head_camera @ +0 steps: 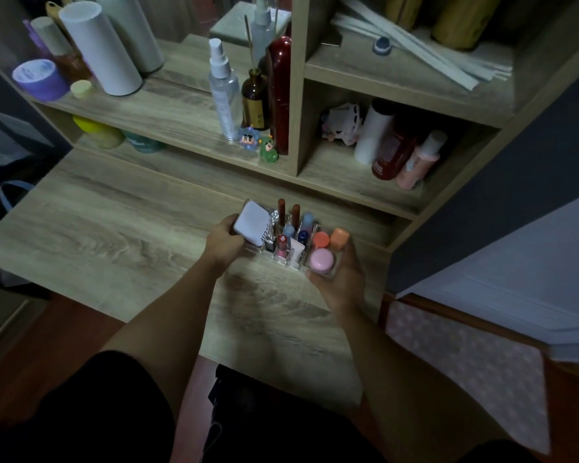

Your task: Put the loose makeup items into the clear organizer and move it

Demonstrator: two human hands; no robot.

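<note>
My left hand (224, 243) hides the white compact's (252, 227) near edge; organizer (328, 274) walls barely visible; compact's print too small to read.

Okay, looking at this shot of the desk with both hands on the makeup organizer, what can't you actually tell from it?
- Head view: the left side of the clear organizer is hidden by the left hand and the white compact.
- The right hand covers its right wall, so the fingers' grip is unclear.
- Lettering on the compact is too small to read.
- Dim light hides whether the organizer is lifted off the desk.
</note>
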